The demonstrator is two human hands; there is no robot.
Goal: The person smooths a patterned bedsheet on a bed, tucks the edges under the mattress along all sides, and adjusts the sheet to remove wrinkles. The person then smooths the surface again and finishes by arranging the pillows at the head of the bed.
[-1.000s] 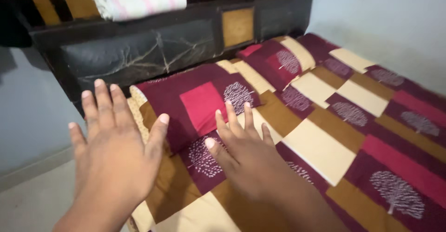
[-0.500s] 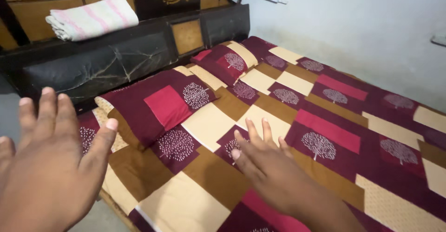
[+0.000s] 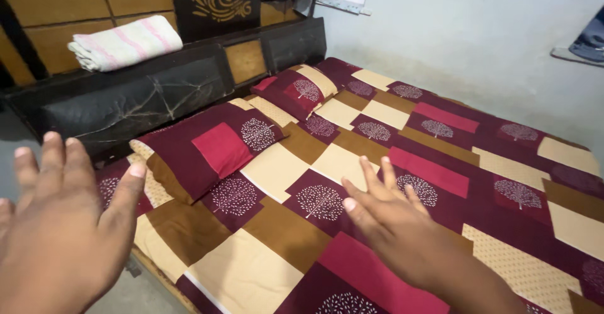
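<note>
A bed is covered by a patchwork sheet [image 3: 440, 163] in maroon, brown, cream and pink squares with white tree prints. My left hand [image 3: 60, 226] hovers with fingers spread beside the bed's near left edge, holding nothing. My right hand [image 3: 396, 223] is stretched out flat, palm down, low over the middle of the sheet; whether it touches the cloth I cannot tell. Two matching pillows lie at the head: the near pillow [image 3: 207, 147] just beyond my left hand, the far pillow [image 3: 296, 90] further back.
A dark padded headboard [image 3: 145, 100] runs behind the pillows. A folded white and pink striped towel [image 3: 123, 42] rests on its ledge. A pale wall [image 3: 478, 43] borders the bed's far side. Grey floor [image 3: 119, 301] shows at the lower left.
The view has pulled back and turned right, showing more of the bed. My right hand slid rightward from beside the near pillow toward the middle of the sheet. My left hand drifted left, off the bed's edge.
</note>
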